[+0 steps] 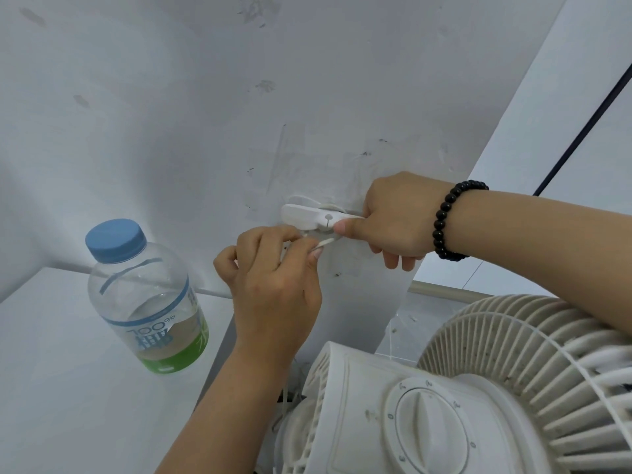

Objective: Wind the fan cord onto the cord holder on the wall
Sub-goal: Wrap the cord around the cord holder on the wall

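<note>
Location: a white cord holder is fixed to a scuffed white wall, above a white fan and to the right of a shelf carrying a water bottle.
Cord: a thin white cord is seen just beneath the holder, running between the two hands; a further stretch is glimpsed below the left wrist, near the fan body. At least one pale turn appears to lie behind the holder's front plate; the number of turns cannot be told.
Left hand: the left hand is closed in a pinch, with the cord gripped between thumb and fingertips just below the holder.
Right hand: the right hand, with a black bead bracelet on its wrist, is closed on the holder's right end, the thumb pressed against the underside. Whether the cord is also trapped there cannot be told.
Stage: winding is judged to be under way, not finished.
Method advised: the holder should be steadied by the right hand while the cord is kept taut and led round the core in flat, neat turns.
Risk: slack or a hard pull may spill the turns or strain the wall fixing.
</note>
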Demonstrator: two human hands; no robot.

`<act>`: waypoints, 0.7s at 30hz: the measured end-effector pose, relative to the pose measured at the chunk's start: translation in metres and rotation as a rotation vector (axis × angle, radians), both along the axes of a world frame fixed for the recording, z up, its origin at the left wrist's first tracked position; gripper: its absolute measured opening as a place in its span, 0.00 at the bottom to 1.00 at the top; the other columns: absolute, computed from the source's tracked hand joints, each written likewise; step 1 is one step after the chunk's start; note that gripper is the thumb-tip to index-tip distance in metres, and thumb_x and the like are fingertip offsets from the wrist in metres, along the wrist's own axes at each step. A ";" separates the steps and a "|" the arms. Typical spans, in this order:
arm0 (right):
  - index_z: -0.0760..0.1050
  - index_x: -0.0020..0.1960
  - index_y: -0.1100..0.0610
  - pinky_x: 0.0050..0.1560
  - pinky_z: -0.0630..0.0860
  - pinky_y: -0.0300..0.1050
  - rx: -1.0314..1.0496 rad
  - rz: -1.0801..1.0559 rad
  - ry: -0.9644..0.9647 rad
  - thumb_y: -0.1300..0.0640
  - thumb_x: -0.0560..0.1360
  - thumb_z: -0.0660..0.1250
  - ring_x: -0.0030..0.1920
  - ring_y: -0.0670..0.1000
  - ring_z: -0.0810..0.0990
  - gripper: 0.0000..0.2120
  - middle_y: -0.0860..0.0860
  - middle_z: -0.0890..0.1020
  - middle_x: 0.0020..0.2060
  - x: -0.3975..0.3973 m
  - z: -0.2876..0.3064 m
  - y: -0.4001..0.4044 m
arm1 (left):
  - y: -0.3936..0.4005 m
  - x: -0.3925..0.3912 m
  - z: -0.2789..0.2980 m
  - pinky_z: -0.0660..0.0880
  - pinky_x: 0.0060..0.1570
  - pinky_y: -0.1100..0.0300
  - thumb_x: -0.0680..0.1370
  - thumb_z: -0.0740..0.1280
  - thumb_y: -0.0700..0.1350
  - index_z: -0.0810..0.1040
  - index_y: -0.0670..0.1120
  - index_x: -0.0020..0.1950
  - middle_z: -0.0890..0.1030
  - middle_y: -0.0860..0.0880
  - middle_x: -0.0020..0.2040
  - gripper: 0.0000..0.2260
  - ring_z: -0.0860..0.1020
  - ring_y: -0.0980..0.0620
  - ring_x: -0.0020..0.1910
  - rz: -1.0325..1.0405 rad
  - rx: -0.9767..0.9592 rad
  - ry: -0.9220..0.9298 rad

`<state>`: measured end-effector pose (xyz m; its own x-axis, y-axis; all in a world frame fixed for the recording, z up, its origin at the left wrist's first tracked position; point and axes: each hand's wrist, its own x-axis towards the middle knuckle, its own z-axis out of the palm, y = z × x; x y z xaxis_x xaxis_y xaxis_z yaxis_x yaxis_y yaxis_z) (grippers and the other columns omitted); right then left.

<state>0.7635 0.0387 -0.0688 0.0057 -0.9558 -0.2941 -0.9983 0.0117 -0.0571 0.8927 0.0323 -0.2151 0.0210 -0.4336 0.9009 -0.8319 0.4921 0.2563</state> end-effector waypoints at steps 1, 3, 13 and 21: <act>0.77 0.39 0.61 0.46 0.83 0.51 -0.001 -0.001 -0.002 0.39 0.78 0.53 0.34 0.54 0.86 0.28 0.54 0.86 0.32 0.000 0.000 0.000 | 0.001 0.000 0.001 0.60 0.46 0.52 0.75 0.72 0.42 0.84 0.46 0.42 0.82 0.49 0.40 0.03 0.73 0.49 0.47 -0.004 -0.010 -0.008; 0.76 0.39 0.61 0.46 0.83 0.51 -0.003 -0.002 -0.001 0.39 0.78 0.53 0.34 0.54 0.85 0.28 0.54 0.85 0.32 0.000 0.000 -0.001 | 0.006 0.000 0.006 0.60 0.46 0.54 0.76 0.71 0.42 0.83 0.47 0.42 0.80 0.51 0.35 0.04 0.76 0.48 0.41 -0.023 0.009 -0.015; 0.78 0.41 0.61 0.44 0.83 0.50 0.022 -0.027 0.012 0.38 0.78 0.53 0.34 0.54 0.86 0.29 0.53 0.86 0.32 0.003 0.000 -0.001 | 0.011 0.003 0.015 0.74 0.36 0.63 0.79 0.67 0.43 0.76 0.50 0.44 0.80 0.54 0.34 0.05 0.80 0.54 0.32 -0.405 0.509 0.429; 0.78 0.44 0.63 0.46 0.83 0.52 0.060 -0.047 -0.006 0.38 0.78 0.52 0.36 0.56 0.86 0.29 0.55 0.86 0.34 0.002 0.000 -0.002 | -0.011 0.012 0.014 0.69 0.30 0.61 0.75 0.72 0.49 0.73 0.44 0.32 0.69 0.53 0.20 0.16 0.69 0.56 0.20 -0.488 1.075 0.842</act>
<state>0.7652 0.0369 -0.0687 -0.0365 -0.9358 -0.3507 -0.9962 0.0619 -0.0614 0.9046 0.0209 -0.2007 0.0250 -0.9977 -0.0629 -0.0600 -0.0643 0.9961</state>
